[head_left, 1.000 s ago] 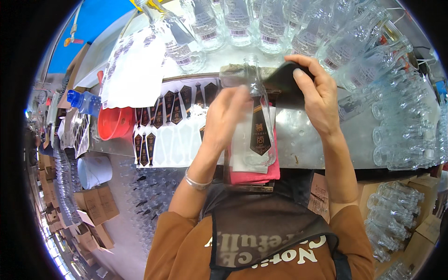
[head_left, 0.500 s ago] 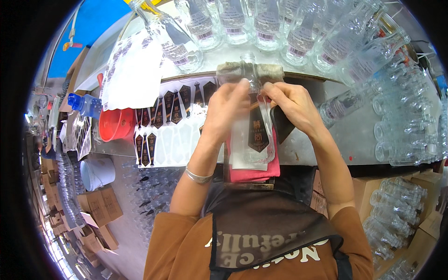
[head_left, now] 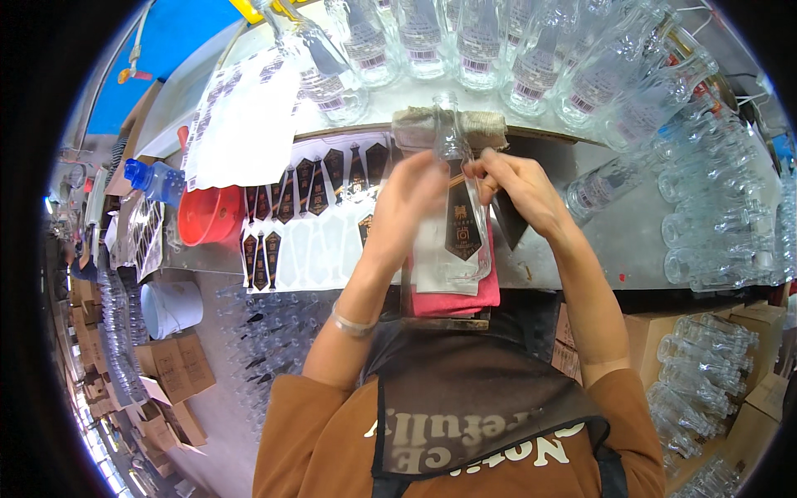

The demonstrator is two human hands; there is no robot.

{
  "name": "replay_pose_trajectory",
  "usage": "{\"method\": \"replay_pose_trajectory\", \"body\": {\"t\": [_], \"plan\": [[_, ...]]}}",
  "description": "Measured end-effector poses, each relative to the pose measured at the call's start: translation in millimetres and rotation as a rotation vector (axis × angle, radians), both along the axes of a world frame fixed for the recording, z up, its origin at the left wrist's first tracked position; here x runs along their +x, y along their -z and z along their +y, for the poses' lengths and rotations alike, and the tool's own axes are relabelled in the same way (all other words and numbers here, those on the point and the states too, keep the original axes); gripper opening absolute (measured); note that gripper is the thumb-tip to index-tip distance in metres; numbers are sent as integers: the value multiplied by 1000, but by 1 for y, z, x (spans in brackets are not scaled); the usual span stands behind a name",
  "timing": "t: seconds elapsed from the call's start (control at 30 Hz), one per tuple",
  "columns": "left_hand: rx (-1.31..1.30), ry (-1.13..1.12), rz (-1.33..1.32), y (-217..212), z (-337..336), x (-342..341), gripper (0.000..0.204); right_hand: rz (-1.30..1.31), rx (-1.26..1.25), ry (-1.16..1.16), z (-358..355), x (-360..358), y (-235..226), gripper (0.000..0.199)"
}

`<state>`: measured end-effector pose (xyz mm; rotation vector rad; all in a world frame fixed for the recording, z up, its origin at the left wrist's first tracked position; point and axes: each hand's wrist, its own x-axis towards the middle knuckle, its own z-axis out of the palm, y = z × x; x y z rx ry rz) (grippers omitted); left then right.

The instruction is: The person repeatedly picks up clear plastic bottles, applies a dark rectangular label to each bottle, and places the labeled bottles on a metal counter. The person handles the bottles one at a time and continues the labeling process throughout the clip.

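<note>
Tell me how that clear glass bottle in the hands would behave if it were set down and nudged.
The clear glass bottle looks empty, so probably light yet breakable. Its smooth glass may be slippery; the left hand and right hand both grip it. Lying on the pink cloth it would likely stay put; on bare metal table it could roll.

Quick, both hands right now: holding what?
Left hand: closed on the clear glass bottle.
Right hand: fingertips pinched on the bottle's dark tie-shaped label.

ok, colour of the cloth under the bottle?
Pink cloth, beneath the clear glass bottle; head view.
</note>
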<state>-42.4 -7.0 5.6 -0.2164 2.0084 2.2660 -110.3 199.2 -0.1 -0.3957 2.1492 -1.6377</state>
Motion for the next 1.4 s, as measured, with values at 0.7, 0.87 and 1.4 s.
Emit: {"method": "replay_pose_trajectory", "body": {"t": [0.7, 0.87, 1.4], "plan": [[-674, -22, 564, 18, 17, 80, 99, 209, 43, 24, 17, 94, -9, 35], [-796, 157, 546, 18, -11, 79, 103, 235, 256, 38, 13, 100, -26, 31], [-1562, -137, 143, -26, -220, -155, 59, 109, 180, 243, 49, 94, 4, 34]]}}
